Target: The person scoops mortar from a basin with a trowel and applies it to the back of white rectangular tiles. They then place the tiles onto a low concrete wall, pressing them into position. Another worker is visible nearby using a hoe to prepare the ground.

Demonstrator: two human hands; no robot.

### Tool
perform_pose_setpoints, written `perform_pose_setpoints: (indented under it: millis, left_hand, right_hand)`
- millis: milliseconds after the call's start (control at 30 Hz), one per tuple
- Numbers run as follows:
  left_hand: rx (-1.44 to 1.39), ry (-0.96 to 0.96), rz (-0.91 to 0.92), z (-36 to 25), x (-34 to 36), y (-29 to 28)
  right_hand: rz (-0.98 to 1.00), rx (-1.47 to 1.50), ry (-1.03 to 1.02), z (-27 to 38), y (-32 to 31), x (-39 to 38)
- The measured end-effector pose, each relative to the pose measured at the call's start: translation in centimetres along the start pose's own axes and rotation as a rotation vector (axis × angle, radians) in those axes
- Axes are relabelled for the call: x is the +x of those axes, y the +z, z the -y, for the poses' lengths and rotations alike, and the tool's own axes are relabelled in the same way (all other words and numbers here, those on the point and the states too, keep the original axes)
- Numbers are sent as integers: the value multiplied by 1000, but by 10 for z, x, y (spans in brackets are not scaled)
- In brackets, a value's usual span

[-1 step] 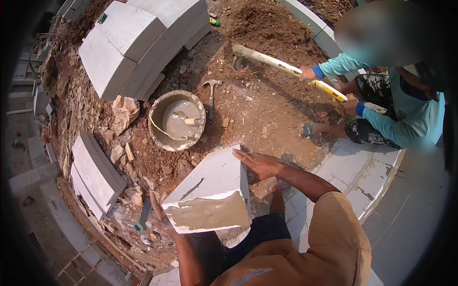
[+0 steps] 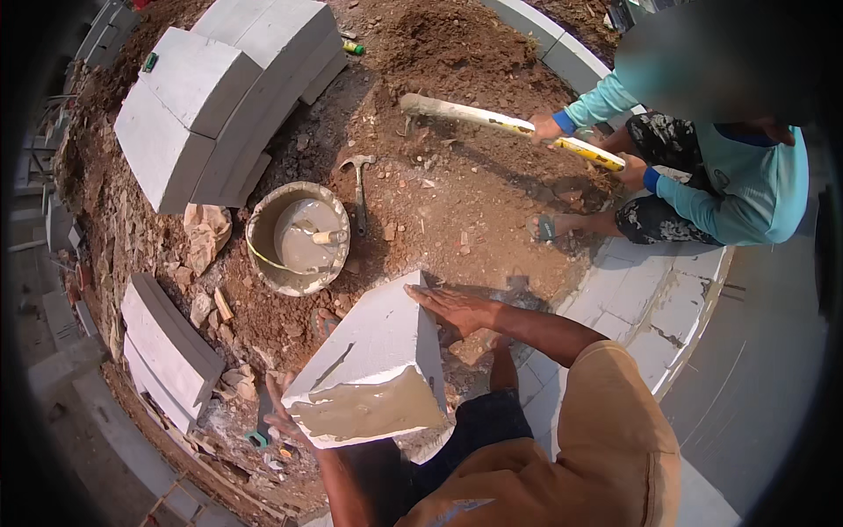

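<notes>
A white block (image 2: 351,342) rests tilted across my lap, its near end face coated with grey-brown mortar (image 2: 369,404) that has a wet, uneven surface. My left hand (image 2: 287,411) grips the block's left side, fingers partly hidden behind it. My right hand (image 2: 443,307) holds the far right corner, fingers laid along the edge. Beyond the block stands a bucket (image 2: 262,272) of grey slurry with a short-handled tool (image 2: 327,237) in it. A claw hammer (image 2: 360,193) lies on the dirt beside the bucket.
A crouching co-worker (image 2: 729,202) at right holds a long white-and-yellow-handled tool (image 2: 492,119). Stacked blocks (image 2: 219,97) lie upper left, more slabs (image 2: 167,351) lower left, near a green-handled tool (image 2: 256,435). A block wall (image 2: 650,316) curves along the right, rubble around.
The view has shifted slightly, putting the bucket and stacks lower and further left. My hands still hold the block in much the same pose, a little leftward in the picture.
</notes>
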State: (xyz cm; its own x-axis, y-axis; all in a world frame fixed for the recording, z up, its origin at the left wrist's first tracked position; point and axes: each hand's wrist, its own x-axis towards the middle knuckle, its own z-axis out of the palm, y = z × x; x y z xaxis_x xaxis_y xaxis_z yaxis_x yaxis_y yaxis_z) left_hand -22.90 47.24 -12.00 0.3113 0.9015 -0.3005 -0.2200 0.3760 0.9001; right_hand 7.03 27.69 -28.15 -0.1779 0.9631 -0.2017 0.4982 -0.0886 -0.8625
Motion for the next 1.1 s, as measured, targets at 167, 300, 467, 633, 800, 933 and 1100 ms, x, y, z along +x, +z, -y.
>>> perform_pose_setpoints:
  millis: [167, 300, 467, 633, 800, 933, 1100]
  left_hand:
    - [210, 51, -8, 10, 15, 10]
    - [266, 23, 48, 16, 28, 25]
    - [270, -8, 71, 24, 28, 38]
    - [267, -58, 141, 19, 14, 64]
    - [268, -168, 259, 21, -11, 109]
    - [274, -300, 490, 6, -48, 190]
    - [310, -410, 903, -53, -121, 307]
  right_hand:
    - [-69, 25, -13, -9, 19, 1]
    - [-132, -98, 80, -17, 45, 12]
    - [-288, 55, 149, -16, 68, 27]
    - [-394, 62, 81, -1, 60, 5]
    - [-455, 69, 156, 89, 4, -108]
    - [-735, 49, 243, 167, -4, -214]
    - [-1127, 133, 208, 286, -40, -355]
